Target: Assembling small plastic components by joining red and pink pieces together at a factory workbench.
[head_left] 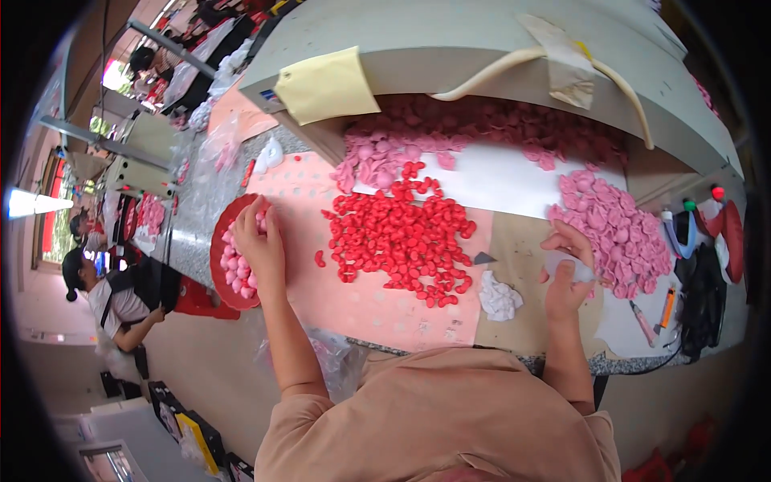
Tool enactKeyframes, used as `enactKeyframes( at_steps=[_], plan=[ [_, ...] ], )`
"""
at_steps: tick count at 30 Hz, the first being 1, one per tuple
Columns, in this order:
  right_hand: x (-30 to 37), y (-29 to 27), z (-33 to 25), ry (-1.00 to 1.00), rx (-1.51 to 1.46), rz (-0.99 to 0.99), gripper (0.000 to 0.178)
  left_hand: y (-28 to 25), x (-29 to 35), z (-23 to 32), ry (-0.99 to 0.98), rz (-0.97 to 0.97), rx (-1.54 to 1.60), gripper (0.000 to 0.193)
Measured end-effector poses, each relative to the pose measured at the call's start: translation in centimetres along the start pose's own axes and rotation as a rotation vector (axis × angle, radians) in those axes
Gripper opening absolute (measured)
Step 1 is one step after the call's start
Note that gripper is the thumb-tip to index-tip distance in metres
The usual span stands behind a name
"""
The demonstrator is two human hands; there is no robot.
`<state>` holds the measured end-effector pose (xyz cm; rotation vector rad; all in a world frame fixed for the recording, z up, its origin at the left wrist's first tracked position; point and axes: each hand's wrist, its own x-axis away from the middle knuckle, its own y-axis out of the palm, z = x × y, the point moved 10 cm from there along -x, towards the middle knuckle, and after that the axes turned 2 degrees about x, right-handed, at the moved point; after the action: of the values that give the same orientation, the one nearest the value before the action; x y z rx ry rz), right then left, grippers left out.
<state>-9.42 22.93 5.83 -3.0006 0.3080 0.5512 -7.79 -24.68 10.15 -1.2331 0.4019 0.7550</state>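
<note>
My left hand [262, 243] is over a red scalloped bowl [219, 283] at the left of the bench, its fingers bent down among round pink pieces [238, 275]. What the fingertips grip, if anything, is hidden. At the right, my right hand [569, 281] has its thumb pressed on a small translucent whitish piece [580, 271], with the index finger raised and bent. A wide heap of small red pieces [397, 233] is spread between my hands on a pink sheet. Just beyond my right hand lies a pile of pink, petal-like pieces [614, 229].
A grey metal housing [482, 52] arches over the bench, with more pink pieces [385, 161] under it. Crumpled white tissue [499, 296], a utility knife [667, 307], a pen-like tool [642, 323] and a black bag [703, 301] lie rightward. Another person [120, 301] is at far left.
</note>
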Motion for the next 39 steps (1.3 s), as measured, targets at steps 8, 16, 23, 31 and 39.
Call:
enactKeyframes(
  at_steps=[8,16,23,31,39],
  plan=[
    [0.2,-0.2,0.7,-0.033,-0.067,-0.031,0.064,13.6,-0.1,19.3,0.198,-0.501,0.538,0.021],
    [0.0,0.2,0.2,-0.074,-0.072,-0.093,0.048,17.0,1.3,25.2,0.465,-0.495,0.288,0.027],
    [-0.7,3.4,1.6,-0.089,0.254,-0.199,0.012,16.7,3.8,20.6,-0.441,-0.814,1.304,0.027],
    [-0.5,10.7,3.8,-0.178,0.647,-0.516,0.027,14.6,6.3,18.9,-0.682,-0.624,1.816,0.034],
    [-0.3,9.5,5.5,-0.015,0.439,-0.674,0.024,14.8,7.7,19.7,-0.780,-0.741,1.787,0.036]
  ],
)
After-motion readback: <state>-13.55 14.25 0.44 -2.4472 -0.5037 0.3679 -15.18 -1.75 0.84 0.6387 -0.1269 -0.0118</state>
